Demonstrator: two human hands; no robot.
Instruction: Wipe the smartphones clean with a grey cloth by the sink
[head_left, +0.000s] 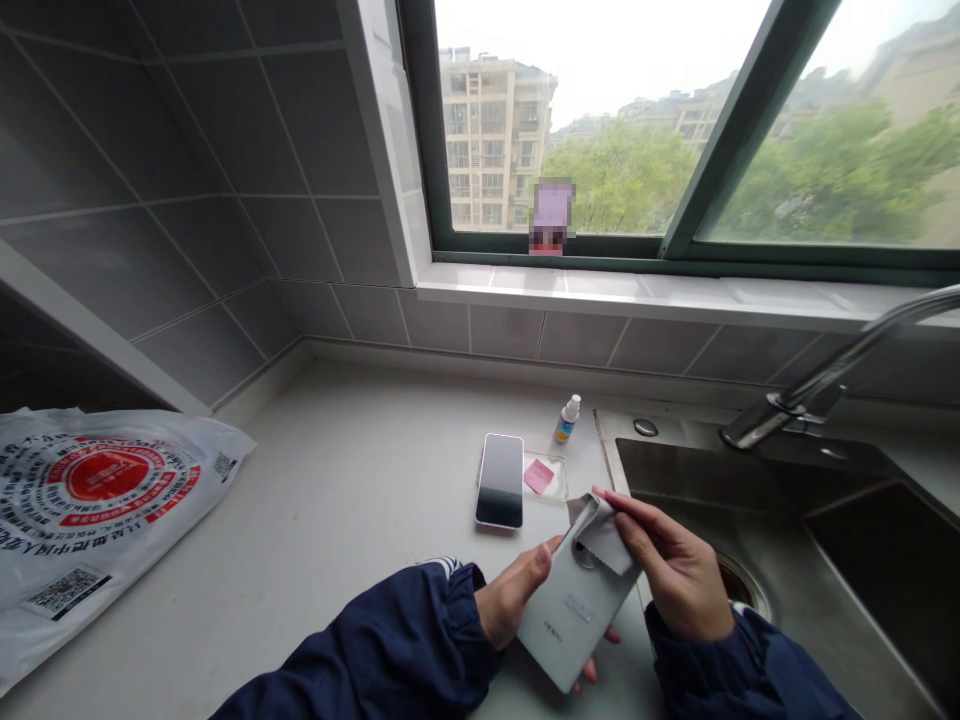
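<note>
A light silver-green smartphone (559, 620) rests tilted in my left hand (517, 592), back side up, with the thumb along one edge and fingertips showing at the other. My right hand (682, 560) pinches a grey cleaning cloth (609, 540) that is folded over the phone's top end, partly covering the camera area. Beyond my hands a second smartphone (500, 482) with a dark screen lies on the counter. Beside it is a clear phone case (556, 490) with a pink square (538, 477) in it. A small white-capped bottle (568, 420) stands behind the case.
To the right is a steel sink (720, 470) with a chrome faucet (795, 400) reaching over it. A white plastic bag (172, 530) with red and black print lies at the left on the pale counter (337, 470). A window sill (600, 295) runs along the back.
</note>
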